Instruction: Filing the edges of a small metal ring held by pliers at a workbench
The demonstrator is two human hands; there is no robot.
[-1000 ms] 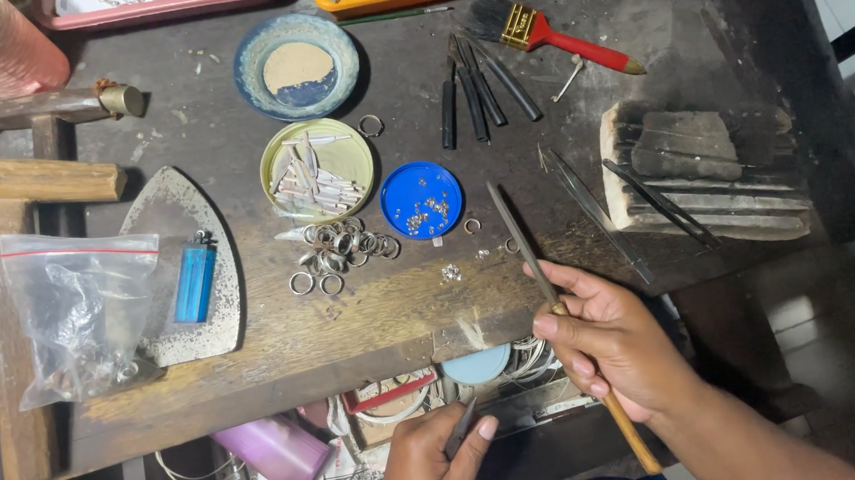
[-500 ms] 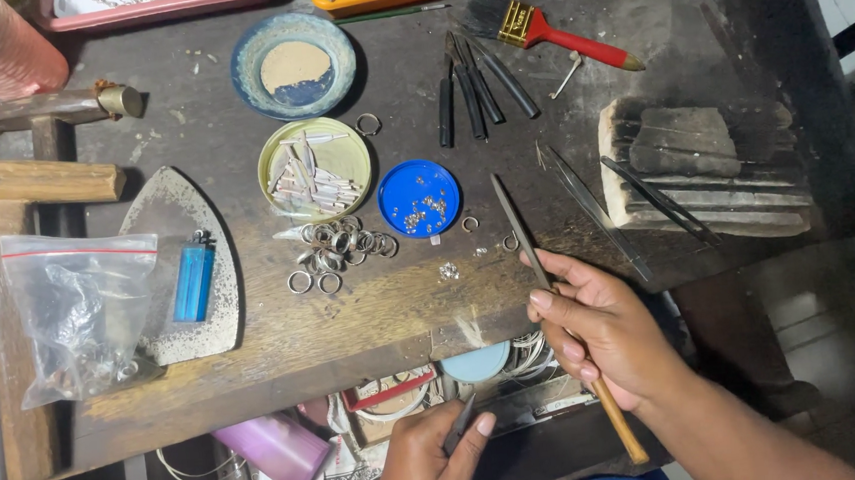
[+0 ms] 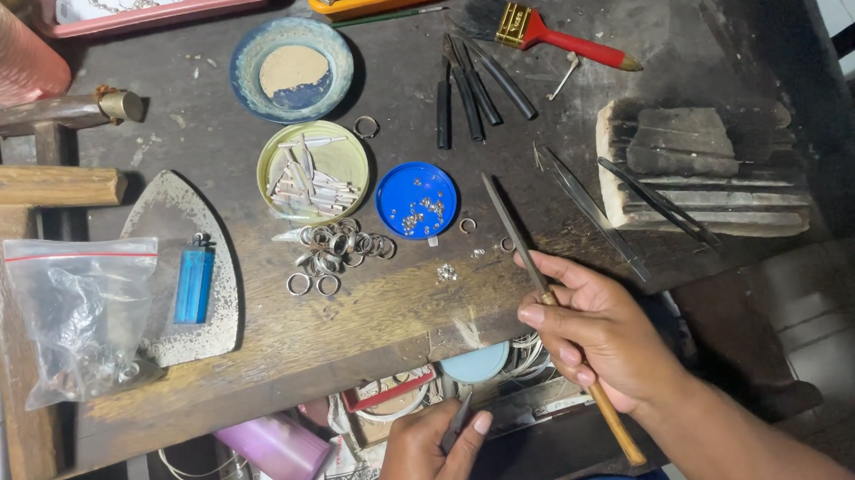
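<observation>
My right hand [image 3: 605, 333] grips a wooden-handled file [image 3: 541, 282] at the surface's [image 3: 255, 352] front edge; my left hand [image 3: 428, 460] pinches a small dark tool [image 3: 456, 423].

Soft, even daylight over dark worktop [image 3: 255, 352]; short faint shadows right of tools. Focus sharp at centre, slight stretching toward corners. Space below worktop dim.

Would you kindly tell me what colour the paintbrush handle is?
Red, on the paintbrush at the bench's far edge, head view.
</observation>
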